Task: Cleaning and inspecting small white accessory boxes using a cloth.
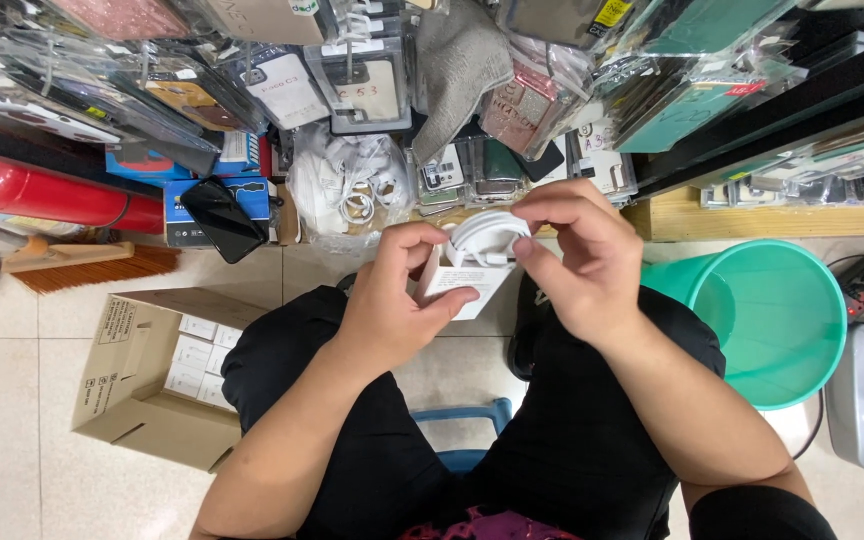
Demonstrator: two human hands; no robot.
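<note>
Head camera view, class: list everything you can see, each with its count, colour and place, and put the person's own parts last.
coiled cable: one, white, between both hands
small box: one, white, in the left hand
cardboard carton: one, brown, floor left, holding white boxes
bucket: one, teal, floor right
bag of cables: one, clear with white, ahead
fire extinguisher: one, red, far left
brush: one, orange bristles, left
phone cases: many, mixed colours, top
left hand: holds box
right hand: holds cable
</note>
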